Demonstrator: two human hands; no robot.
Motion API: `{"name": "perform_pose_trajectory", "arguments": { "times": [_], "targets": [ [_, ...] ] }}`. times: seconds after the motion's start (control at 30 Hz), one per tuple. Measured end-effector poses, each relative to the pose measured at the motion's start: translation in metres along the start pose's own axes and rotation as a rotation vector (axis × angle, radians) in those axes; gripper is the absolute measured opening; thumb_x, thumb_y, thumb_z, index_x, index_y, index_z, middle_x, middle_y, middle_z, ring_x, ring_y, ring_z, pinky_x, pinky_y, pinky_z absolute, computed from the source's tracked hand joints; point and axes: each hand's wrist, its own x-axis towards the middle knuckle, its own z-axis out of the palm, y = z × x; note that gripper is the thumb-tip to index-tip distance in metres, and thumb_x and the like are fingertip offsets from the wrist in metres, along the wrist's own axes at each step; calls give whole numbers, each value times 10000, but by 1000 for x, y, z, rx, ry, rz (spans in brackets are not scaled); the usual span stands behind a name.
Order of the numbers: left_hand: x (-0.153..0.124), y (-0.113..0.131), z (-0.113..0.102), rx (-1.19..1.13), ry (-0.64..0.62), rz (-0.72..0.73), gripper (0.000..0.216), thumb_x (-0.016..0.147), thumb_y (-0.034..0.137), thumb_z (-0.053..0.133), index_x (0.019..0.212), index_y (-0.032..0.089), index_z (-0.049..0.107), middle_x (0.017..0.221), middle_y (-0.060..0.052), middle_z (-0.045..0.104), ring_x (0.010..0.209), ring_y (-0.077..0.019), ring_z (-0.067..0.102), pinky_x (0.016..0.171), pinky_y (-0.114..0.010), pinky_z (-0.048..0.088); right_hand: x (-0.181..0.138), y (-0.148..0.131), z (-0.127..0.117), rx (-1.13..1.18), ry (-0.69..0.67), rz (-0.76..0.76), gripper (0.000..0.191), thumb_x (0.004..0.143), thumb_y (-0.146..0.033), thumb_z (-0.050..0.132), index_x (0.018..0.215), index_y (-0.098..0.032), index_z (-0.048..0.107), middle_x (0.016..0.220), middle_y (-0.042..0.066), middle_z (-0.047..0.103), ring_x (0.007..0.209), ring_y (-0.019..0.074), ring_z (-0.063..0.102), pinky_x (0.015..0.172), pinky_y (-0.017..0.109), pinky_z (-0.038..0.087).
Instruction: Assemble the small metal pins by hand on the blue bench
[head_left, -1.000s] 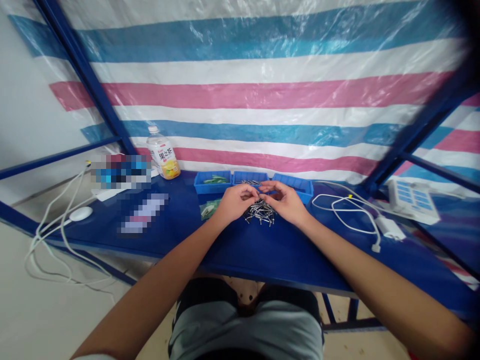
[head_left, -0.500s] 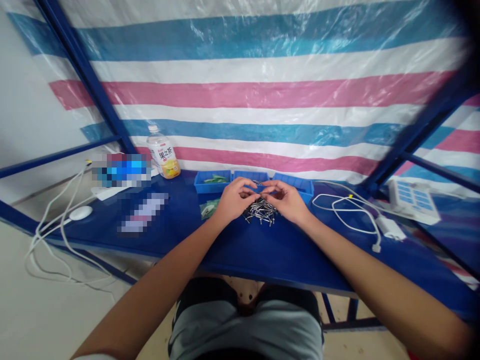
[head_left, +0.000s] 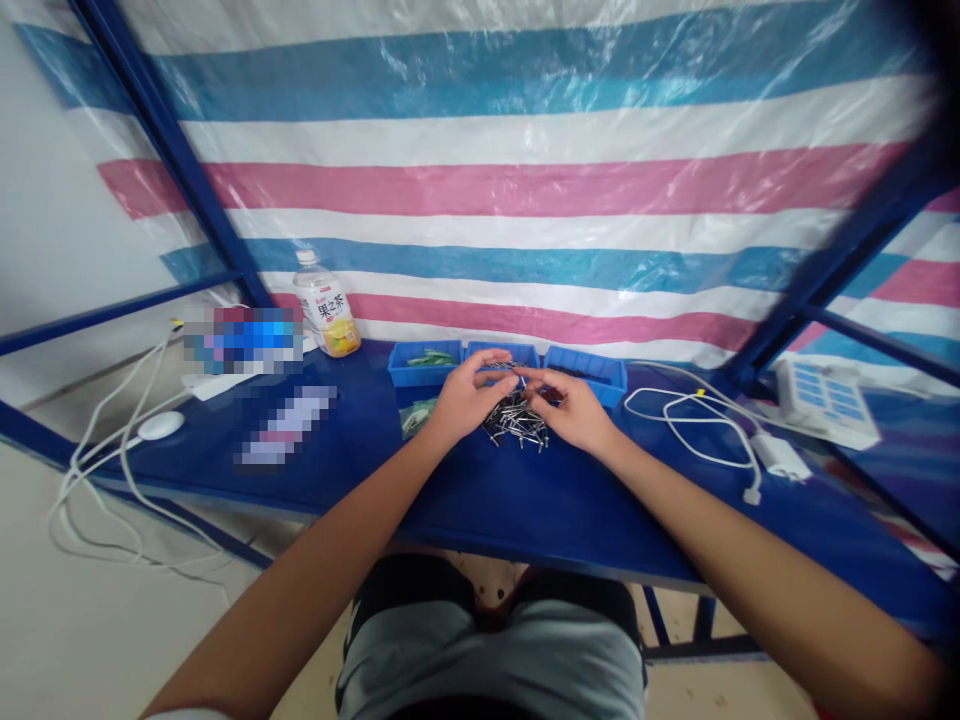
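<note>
My left hand [head_left: 472,397] and my right hand [head_left: 574,408] meet at the fingertips above a loose pile of thin silver metal pins [head_left: 523,425] on the blue table. A small shiny metal pin [head_left: 523,383] shows between the fingertips, at the tip of my left thumb. The fingers of both hands are curled into a pinch. What the right fingers grip is too small to make out. Behind the hands stand blue bins: the left bin [head_left: 426,375] holds green pieces, the middle bin [head_left: 480,350] metal parts, the right bin [head_left: 611,385] dark parts.
A small clear bag [head_left: 415,418] lies left of the pile. Further left stand a drink bottle [head_left: 328,310] and blurred-out items. White cables with a charger [head_left: 780,456] and a power strip [head_left: 829,405] lie at right. Blue frame posts and a striped sheet [head_left: 525,190] bound the table.
My right hand has shifted slightly, with its fingers turned toward the left thumb. A metal pin now shows between the fingertips. The left hand has barely moved.
</note>
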Motion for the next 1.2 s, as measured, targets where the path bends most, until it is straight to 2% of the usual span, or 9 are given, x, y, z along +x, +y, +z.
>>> {"name": "perform_pose_trajectory", "arguments": {
  "times": [0.1, 0.2, 0.23, 0.33, 0.6, 0.8, 0.97, 1.07, 1.2],
  "targets": [
    [-2, 2, -2, 134, -12, -2, 368, 929, 396, 740, 1234, 194, 702, 1240, -135, 747, 1025, -228, 749, 838, -335, 625, 1, 0, -2, -18, 75, 33, 338, 940, -283, 625, 1262, -235, 715, 912, 13, 773, 766, 182, 714, 766, 338, 586],
    [-5, 1, -1, 156, -123, -46, 371, 983, 417, 662, 1267, 183, 714, 974, -101, 800, 813, -196, 764, 798, -345, 628, 0, -4, -4, -79, 142, 30, 243, 943, -310, 657, 1161, -230, 729, 912, 25, 788, 804, 203, 743, 803, 359, 598],
    [-5, -1, -1, 146, -162, -56, 386, 991, 413, 648, 1295, 183, 706, 962, -96, 804, 795, -194, 769, 795, -348, 632, 0, -5, -5, -99, 154, 22, 211, 940, -320, 672, 1119, -230, 737, 919, 30, 792, 820, 210, 750, 808, 362, 601],
    [-6, -8, 1, 91, -197, -70, 405, 985, 407, 656, 1306, 165, 710, 1092, -119, 804, 935, -234, 790, 831, -367, 648, 0, -8, -5, -125, 157, -3, 153, 934, -354, 708, 1014, -231, 751, 946, 46, 796, 834, 220, 753, 786, 363, 606],
    [-2, -3, -2, 147, -103, -82, 368, 934, 400, 730, 1236, 191, 753, 1191, -111, 790, 1048, -267, 774, 1007, -443, 606, 3, -7, -7, -110, 80, -141, 207, 904, -406, 778, 1037, -247, 769, 1070, 82, 747, 895, 228, 712, 787, 382, 602],
    [0, -6, -3, 56, -14, -26, 235, 874, 263, 782, 1057, 159, 679, 1105, -122, 785, 1013, -221, 765, 966, -404, 601, 2, -4, -3, -83, 62, -79, 246, 897, -447, 782, 1040, -247, 768, 1043, 84, 743, 879, 230, 706, 763, 387, 610],
    [0, -9, -3, 119, -72, -11, 163, 852, 220, 782, 960, 163, 673, 1019, -93, 794, 940, -203, 762, 917, -381, 595, 1, 0, -1, 65, 83, 35, 348, 899, -477, 773, 1156, -242, 754, 1051, 78, 751, 941, 226, 720, 786, 360, 606],
    [-1, -7, -2, 197, -100, -23, 148, 844, 256, 798, 918, 166, 707, 930, -67, 795, 885, -202, 759, 876, -366, 592, 2, -2, -2, 96, 45, 15, 264, 931, -457, 741, 1082, -244, 787, 1062, 75, 753, 953, 221, 715, 808, 356, 588],
    [-2, -2, -2, 217, -91, -30, 176, 843, 285, 808, 954, 174, 727, 943, -63, 799, 905, -209, 763, 867, -351, 586, 3, -5, -6, 40, 87, 7, 220, 940, -440, 730, 974, -236, 805, 983, 65, 758, 920, 219, 706, 803, 351, 559]
  ]
}}
